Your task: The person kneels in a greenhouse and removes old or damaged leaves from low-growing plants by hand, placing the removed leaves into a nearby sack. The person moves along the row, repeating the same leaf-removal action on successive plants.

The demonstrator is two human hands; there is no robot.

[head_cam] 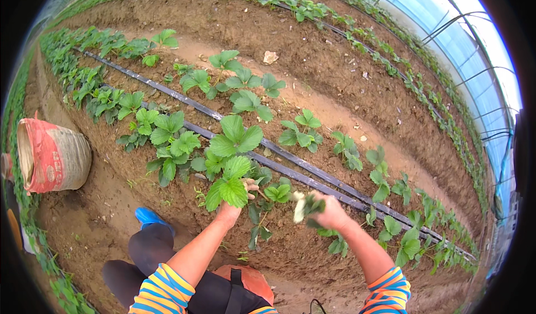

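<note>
My left hand (231, 212) reaches into a strawberry plant (234, 171) in the soil bed. A broad green leaf hides most of its palm, and a few bent fingers show at the leaf's right edge. To the right, my right hand (331, 211) is closed around a small bunch of leaves (313, 205), dark green with a whitish part at the left; motion blurs it. Between the hands grows a lower strawberry plant (278, 193). Below it, a darker leafy stem (260, 226) hangs down the bed's side.
Two black drip irrigation tubes (289, 169) run diagonally along the bed among several strawberry plants. A red and tan woven sack (56, 154) stands in the furrow at left. My blue shoe (151, 217) is beside the bed. Blue plastic greenhouse film (469, 58) rises at right.
</note>
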